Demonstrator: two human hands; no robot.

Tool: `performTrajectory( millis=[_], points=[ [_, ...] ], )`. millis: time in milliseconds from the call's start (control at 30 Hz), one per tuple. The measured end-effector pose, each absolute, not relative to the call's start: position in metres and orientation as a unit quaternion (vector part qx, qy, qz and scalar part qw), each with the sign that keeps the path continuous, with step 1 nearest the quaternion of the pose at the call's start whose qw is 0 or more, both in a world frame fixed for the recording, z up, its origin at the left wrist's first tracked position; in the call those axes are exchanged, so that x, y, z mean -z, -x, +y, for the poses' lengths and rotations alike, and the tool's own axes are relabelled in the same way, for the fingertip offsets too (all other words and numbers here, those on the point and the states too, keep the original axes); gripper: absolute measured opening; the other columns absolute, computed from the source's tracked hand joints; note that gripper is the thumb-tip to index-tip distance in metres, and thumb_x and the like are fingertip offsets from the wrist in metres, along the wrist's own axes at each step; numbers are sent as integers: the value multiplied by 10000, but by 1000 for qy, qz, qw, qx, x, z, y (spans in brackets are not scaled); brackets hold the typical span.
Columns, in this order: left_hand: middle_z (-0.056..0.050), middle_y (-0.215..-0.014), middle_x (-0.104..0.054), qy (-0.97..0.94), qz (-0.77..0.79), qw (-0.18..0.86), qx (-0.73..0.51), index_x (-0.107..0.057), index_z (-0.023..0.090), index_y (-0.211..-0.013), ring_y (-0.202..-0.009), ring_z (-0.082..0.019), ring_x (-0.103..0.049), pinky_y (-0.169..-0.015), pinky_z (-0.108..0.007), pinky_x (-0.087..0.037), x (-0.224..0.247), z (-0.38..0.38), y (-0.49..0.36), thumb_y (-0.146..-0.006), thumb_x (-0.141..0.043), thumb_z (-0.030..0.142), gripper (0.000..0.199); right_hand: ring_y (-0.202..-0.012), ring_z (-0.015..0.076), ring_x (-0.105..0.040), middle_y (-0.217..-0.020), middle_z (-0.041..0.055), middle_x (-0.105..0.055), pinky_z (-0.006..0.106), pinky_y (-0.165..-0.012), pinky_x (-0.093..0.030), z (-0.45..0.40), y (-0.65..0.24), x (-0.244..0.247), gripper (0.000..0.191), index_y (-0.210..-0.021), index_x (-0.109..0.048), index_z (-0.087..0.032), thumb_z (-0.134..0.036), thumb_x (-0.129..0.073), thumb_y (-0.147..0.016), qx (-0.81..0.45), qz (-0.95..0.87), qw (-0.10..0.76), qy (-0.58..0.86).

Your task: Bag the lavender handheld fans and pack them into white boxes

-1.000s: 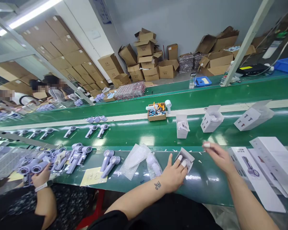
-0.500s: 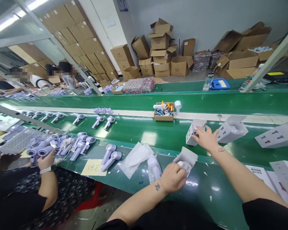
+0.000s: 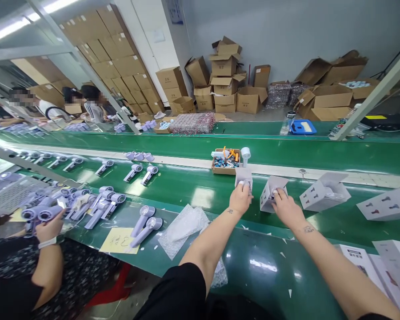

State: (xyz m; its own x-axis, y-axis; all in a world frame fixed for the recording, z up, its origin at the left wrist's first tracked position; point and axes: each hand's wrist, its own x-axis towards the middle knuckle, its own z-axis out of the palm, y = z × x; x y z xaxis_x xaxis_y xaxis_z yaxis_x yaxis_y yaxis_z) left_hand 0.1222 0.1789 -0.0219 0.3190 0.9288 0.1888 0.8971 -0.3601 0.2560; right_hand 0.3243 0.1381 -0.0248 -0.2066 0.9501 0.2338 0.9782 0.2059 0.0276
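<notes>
My left hand [image 3: 240, 198] is closed on an open white box [image 3: 244, 174] on the green belt, its fingers at the pale contents in the opening. To the right, my right hand [image 3: 284, 206] reaches into a second open white box [image 3: 266, 194], with its fingers closed at the top; what they grip is partly hidden. A third open white box [image 3: 311, 200] with a wrapped item inside stands farther right, and a fourth box [image 3: 383, 205] lies at the right edge. Bubble wrap bags [image 3: 183, 229] lie left of my left arm.
A small carton of parts [image 3: 226, 170] stands behind my left hand, beside an upright white fan [image 3: 246, 155]. Two lilac fans [image 3: 146, 231] lie near a yellow paper [image 3: 115, 241]. At left, another person's hand [image 3: 50, 226] holds lilac fans. A metal post slants at right.
My left hand has carried its white box from the near table forward onto the belt. My right hand stays at its box. The view has shifted slightly.
</notes>
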Motion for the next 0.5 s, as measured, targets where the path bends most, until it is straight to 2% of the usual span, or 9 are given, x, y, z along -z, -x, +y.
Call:
performTrajectory(
  millis=[100,267,400,500],
  points=[
    [-137,-1205,-502,-836,542,48,-71,-456,169,-1207,-1002,-223,-570,-806,-338,-502,22,173,-136,-883,-479,261,338,-866,290,-583,-1260,189,-538,433,-740,-516,136,-325,38,347,-1175,-551,-147,-246,-391,-883,117,-758,125,629],
    [-191,-1294,-452,-846,531,45,-14,-300,144,-1357,-1009,-232,-568,-729,-319,-514,1,172,-142,-845,-424,121,527,-1090,325,-531,-1282,204,-504,464,-882,-474,130,-317,43,358,-1212,-517,-126,-226,-402,-888,114,-742,190,633],
    [-184,-1304,-462,-868,493,43,-37,-279,143,-1378,-1053,-244,-549,-751,-324,-518,-13,168,-136,-869,-418,154,528,-1207,326,-465,-1336,167,-484,494,-1000,-391,96,-330,15,346,-1198,-531,-148,-260,-445,-882,96,-728,214,645],
    [-134,-1224,-531,-886,450,67,-94,-361,187,-1332,-1111,-242,-518,-852,-342,-494,-15,149,-114,-910,-413,267,433,-1199,335,-474,-1270,172,-533,504,-980,-405,36,-391,-10,464,-1270,-478,-164,-357,-507,-849,108,-630,266,722]
  ],
)
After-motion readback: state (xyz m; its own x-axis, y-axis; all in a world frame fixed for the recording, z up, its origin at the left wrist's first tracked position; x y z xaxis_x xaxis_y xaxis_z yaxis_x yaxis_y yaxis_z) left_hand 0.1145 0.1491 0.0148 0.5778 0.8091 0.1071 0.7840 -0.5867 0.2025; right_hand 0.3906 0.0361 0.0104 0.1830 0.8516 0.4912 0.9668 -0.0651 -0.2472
